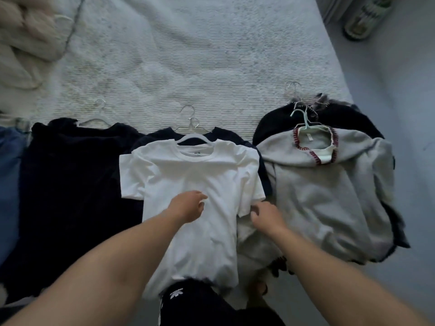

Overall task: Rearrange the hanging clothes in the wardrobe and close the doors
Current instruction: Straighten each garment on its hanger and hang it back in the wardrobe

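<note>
White T-shirt [188, 184], on its hanger amid hangered clothes on the bed [188, 67], is being smoothed by the left hand [188, 205] and right hand [266, 214], each grip loosely curled and empty; rehanging and door-closing are being judged outstanding, no wardrobe being visible.

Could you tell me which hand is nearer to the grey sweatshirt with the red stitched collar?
Right. The right hand is beside the grey sweatshirt; the left hand lies farther away over the white T-shirt.
</note>
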